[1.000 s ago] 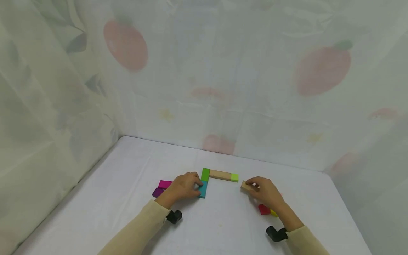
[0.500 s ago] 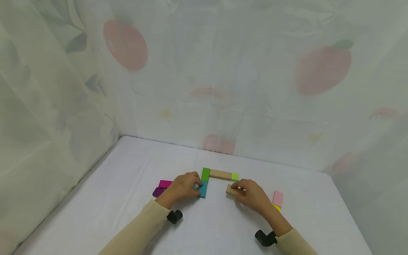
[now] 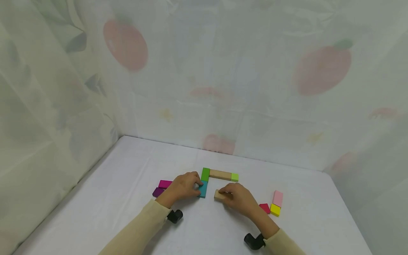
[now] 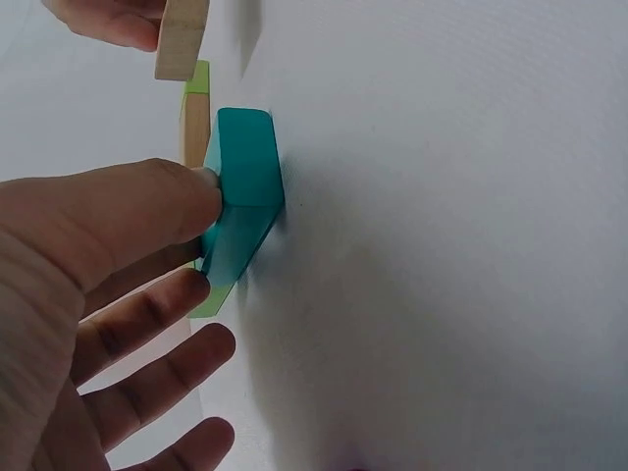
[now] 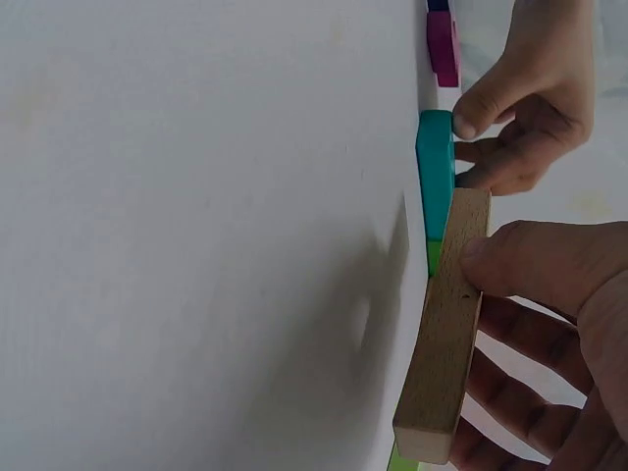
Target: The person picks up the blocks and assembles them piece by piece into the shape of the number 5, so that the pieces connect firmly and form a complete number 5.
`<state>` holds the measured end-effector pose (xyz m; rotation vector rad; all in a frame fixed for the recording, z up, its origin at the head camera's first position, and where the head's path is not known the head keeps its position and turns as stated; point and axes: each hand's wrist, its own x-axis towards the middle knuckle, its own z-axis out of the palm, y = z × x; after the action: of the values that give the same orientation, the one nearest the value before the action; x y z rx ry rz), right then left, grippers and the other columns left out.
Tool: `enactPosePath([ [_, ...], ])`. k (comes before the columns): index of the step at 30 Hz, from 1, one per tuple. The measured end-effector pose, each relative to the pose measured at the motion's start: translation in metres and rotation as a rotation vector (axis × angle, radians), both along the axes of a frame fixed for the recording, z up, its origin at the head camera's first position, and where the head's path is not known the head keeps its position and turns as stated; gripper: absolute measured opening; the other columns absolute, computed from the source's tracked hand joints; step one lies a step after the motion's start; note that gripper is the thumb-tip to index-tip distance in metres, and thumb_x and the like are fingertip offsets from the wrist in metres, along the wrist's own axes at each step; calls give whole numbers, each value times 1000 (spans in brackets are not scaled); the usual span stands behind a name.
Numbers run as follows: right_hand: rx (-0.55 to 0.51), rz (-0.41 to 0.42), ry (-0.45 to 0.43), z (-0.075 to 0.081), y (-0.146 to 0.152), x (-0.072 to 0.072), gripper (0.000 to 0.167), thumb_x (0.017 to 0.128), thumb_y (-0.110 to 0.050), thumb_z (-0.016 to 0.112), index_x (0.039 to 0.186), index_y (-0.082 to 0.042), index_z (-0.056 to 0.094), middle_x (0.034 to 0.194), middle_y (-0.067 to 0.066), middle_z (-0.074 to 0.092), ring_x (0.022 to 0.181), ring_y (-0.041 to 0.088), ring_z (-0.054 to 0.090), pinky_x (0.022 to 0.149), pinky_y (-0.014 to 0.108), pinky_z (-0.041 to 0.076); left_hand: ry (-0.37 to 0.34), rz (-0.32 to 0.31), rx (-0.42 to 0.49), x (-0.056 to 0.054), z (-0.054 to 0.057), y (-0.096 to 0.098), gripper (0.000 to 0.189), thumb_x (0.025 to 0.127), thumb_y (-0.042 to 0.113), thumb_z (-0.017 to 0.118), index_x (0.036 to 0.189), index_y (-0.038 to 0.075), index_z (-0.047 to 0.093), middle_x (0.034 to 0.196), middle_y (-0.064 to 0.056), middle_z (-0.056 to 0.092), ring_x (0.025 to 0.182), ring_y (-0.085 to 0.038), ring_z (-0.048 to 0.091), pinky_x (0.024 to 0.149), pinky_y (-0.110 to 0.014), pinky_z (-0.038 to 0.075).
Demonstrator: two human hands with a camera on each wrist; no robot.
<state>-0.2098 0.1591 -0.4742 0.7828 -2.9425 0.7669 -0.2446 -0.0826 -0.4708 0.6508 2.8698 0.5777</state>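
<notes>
My left hand (image 3: 183, 186) pinches a teal block (image 3: 203, 190) lying flat on the table, thumb and index finger at its side and end. Its other fingers are spread apart in the left wrist view. Against the teal block's far end stands a green block (image 3: 205, 174). From there a long plain wooden block (image 3: 220, 174) runs right to a small lime block (image 3: 234, 177). My right hand (image 3: 240, 199) grips another plain wooden block (image 5: 446, 334) between thumb and fingers. This block hovers just above the table, right of the teal one, partly covered by the hand in the head view.
Left of my left hand lie a magenta block (image 3: 165, 184) and a purple block (image 3: 157, 192), partly hidden by the wrist. Beyond my right forearm are a pink block (image 3: 278, 198), a yellow block (image 3: 275, 210) and a red block (image 3: 264, 208). A patterned curtain (image 3: 255, 88) closes off the back.
My right hand has carried the wooden block leftward towards the teal block, uncovering the pink and yellow blocks. My left hand has stayed in place.
</notes>
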Motion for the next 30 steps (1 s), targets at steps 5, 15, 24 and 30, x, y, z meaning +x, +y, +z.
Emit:
enactPosePath([
  [5, 10, 11, -13, -2, -8, -1, 24, 82, -16, 74, 106, -15, 74, 100, -6, 71, 92, 10, 61, 83, 32, 53, -19, 4, -4, 0, 2, 1, 33, 79, 26, 79, 109, 13, 75, 103, 5, 61, 101, -14, 59, 88, -34, 52],
  [15, 23, 27, -12, -5, -18, -2, 22, 81, -14, 74, 103, -15, 75, 99, -6, 72, 89, 9, 60, 78, 28, 53, -26, 11, -3, -1, 2, 2, 32, 77, 26, 79, 107, 14, 76, 100, 6, 61, 97, -12, 59, 84, -32, 52],
  [24, 28, 30, -19, -8, -22, -2, 23, 80, -13, 75, 103, -13, 75, 99, -4, 73, 89, 10, 62, 77, 28, 53, -29, 8, -9, -3, 3, 2, 32, 77, 26, 80, 106, 15, 76, 99, 6, 62, 95, -12, 58, 83, -31, 52],
  [30, 30, 36, -6, -8, -24, 0, 23, 78, -10, 76, 101, -12, 75, 96, -3, 73, 85, 9, 61, 74, 27, 53, -38, 24, -6, -3, 3, 3, 31, 76, 26, 81, 105, 15, 76, 100, 5, 62, 96, -13, 58, 85, -33, 52],
])
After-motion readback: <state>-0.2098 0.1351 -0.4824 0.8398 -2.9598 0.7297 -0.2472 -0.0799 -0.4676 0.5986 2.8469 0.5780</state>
